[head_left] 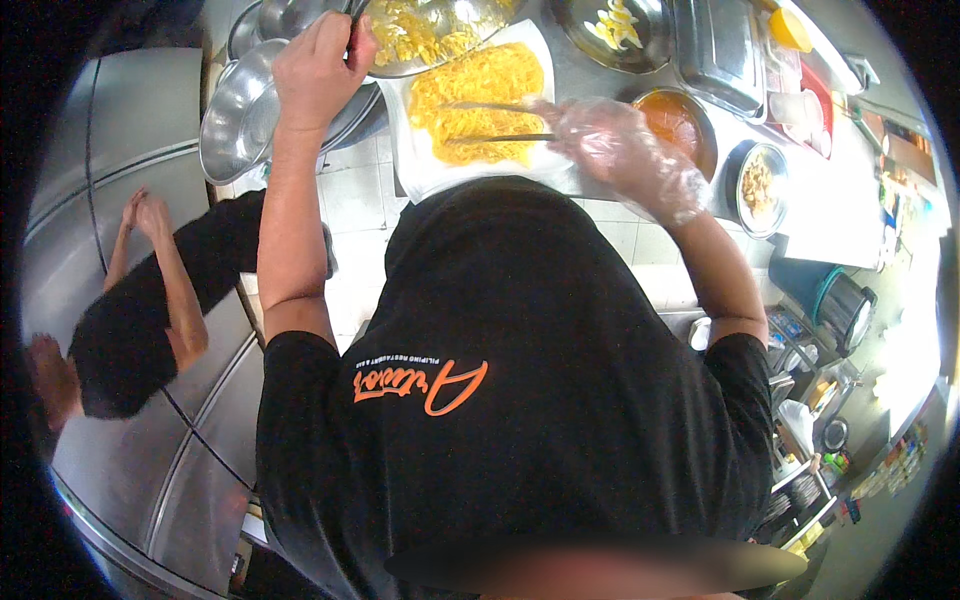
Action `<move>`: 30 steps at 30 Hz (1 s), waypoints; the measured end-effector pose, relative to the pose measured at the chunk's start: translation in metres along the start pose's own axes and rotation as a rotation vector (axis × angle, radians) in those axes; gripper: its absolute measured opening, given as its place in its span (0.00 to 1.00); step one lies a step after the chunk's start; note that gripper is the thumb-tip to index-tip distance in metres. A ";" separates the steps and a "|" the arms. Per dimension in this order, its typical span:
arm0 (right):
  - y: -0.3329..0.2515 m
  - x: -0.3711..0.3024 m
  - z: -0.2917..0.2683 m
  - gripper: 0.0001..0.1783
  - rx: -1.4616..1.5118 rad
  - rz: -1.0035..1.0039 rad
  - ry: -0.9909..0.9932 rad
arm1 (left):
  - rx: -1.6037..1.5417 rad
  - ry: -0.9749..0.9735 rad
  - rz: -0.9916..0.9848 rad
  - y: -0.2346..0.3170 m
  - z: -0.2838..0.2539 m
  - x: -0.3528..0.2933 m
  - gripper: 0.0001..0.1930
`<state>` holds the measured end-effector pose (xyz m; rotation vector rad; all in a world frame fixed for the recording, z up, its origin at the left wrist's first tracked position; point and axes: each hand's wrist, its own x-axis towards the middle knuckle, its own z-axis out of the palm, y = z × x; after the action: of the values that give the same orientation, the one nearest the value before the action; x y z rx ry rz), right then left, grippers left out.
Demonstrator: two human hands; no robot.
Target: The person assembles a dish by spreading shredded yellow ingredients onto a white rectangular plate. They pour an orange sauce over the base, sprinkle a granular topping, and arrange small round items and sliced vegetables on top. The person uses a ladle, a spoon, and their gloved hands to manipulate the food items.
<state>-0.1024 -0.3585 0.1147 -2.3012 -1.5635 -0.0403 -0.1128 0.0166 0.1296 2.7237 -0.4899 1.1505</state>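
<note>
Between the hands, yellow noodles (480,85) lie on a white lining (425,182); the left hand (322,65) appears closed on the edge of a bowl (402,73), probably to steady it, while the gloved right hand (612,145) grips tongs (505,138), whose length presumably keeps it off the strands.

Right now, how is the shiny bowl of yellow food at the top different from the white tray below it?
The bowl looks round and shiny, while the tray is white and roughly rectangular. Tongs reach over the tray, but none reach over the bowl. Both hold yellow, noodle-like food.
</note>
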 end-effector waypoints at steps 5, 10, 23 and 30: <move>-0.007 0.016 -0.011 0.28 -0.113 0.073 -0.164 | 0.011 -0.005 -0.030 -0.002 -0.006 -0.002 0.13; 0.016 0.004 0.005 0.30 0.019 0.107 -0.101 | 0.044 -0.044 -0.111 -0.004 -0.003 -0.008 0.14; 0.026 -0.009 -0.025 0.30 1.226 0.632 -0.350 | -0.201 -0.320 -0.656 -0.009 0.014 -0.006 0.18; 0.018 0.031 -0.028 0.37 0.652 0.601 -0.107 | -0.388 -0.343 -0.662 -0.007 0.016 0.000 0.19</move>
<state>-0.0693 -0.3451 0.1431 -2.1297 -0.7003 0.6485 -0.0998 0.0190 0.1190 2.4294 0.1524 0.3779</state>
